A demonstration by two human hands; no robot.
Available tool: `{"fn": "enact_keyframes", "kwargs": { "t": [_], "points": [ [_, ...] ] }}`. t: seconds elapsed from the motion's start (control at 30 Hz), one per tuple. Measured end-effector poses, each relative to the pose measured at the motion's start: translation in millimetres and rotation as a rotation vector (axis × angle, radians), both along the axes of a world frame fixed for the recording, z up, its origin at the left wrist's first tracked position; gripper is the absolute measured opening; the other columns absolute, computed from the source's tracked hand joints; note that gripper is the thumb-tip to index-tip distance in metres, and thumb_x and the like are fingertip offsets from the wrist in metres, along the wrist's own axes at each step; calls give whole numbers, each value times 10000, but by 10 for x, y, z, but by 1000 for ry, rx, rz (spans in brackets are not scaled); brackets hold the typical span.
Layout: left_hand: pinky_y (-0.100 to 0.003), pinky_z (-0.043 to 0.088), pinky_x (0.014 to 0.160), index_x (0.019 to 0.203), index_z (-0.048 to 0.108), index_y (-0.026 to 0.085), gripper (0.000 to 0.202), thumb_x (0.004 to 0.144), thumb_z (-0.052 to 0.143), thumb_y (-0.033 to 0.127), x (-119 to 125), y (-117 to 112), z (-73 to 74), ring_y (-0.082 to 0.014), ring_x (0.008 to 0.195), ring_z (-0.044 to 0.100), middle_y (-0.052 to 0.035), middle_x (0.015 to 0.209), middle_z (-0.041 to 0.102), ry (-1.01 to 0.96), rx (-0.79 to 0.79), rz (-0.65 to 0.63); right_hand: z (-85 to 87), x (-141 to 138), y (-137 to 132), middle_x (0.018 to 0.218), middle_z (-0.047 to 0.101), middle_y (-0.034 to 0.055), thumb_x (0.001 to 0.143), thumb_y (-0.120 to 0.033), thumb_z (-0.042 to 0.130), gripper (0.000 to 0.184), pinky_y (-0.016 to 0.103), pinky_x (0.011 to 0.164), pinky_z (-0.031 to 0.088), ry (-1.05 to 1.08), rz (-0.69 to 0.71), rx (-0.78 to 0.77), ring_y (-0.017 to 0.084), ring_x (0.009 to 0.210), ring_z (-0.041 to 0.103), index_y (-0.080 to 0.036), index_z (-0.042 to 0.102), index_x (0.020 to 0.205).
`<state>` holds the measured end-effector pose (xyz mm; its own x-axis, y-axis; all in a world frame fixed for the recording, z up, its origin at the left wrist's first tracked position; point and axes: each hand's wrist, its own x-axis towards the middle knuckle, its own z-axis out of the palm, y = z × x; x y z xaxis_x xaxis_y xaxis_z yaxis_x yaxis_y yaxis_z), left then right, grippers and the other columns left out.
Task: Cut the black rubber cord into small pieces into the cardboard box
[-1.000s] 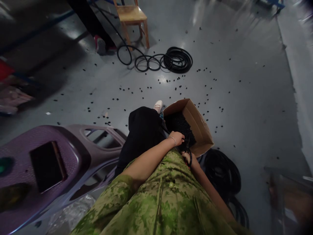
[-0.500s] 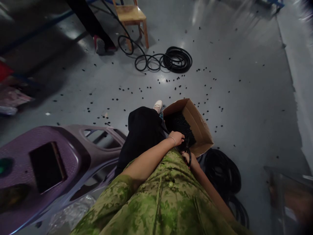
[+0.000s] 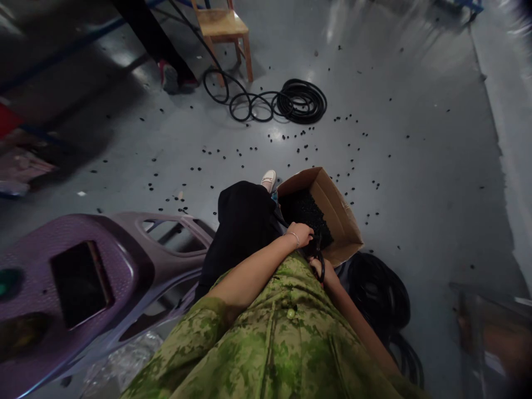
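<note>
My left hand (image 3: 301, 235), with a bracelet at its wrist, is closed over the near edge of a cardboard box (image 3: 338, 216). Between its fingers is a thin black hose (image 3: 282, 221), of which only a short length shows beside my leg. My right hand (image 3: 322, 269) sits just below and to the right, wrapped round black-handled scissors (image 3: 320, 260). Their upper end points toward the left fingertips; the exact contact is too dark to make out. Inside the box lies a heap of small black cut pieces (image 3: 310, 213).
A purple plastic stool (image 3: 124, 266) at left bears a phone (image 3: 81, 284). Black hose coils lie ahead (image 3: 303, 101) and at right (image 3: 376, 291). Small black pieces litter the floor. A wooden chair (image 3: 222, 23) and another person's leg (image 3: 160, 41) are beyond.
The loose hose loop by the wooden chair has shifted slightly to the right. Both my hands have stayed in nearly the same place.
</note>
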<state>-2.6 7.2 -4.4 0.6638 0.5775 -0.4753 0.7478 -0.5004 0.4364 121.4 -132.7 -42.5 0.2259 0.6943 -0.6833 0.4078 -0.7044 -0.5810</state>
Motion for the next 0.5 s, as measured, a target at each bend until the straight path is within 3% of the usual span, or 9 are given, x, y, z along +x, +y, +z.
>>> {"fn": "enact_keyframes", "kwargs": {
  "t": [0.33, 0.5],
  "points": [
    [-322, 447, 858, 1128, 668, 328, 298, 883, 500, 343, 10, 9, -74, -223, 1037, 622, -30, 1104, 695, -14, 1, -38, -52, 19, -3, 693, 616, 21, 626, -366, 450, 234, 245, 622, 382, -26, 34, -10, 185, 728, 537, -192, 604, 641],
    [-311, 428, 820, 1016, 700, 305, 244, 869, 504, 317, 10, 16, -84, -219, 982, 629, -28, 1016, 704, -5, 42, -114, -58, 10, -32, 669, 617, 20, 633, -403, 480, 261, 238, 579, 375, 40, -45, -60, 166, 674, 532, -178, 610, 657]
  ]
}}
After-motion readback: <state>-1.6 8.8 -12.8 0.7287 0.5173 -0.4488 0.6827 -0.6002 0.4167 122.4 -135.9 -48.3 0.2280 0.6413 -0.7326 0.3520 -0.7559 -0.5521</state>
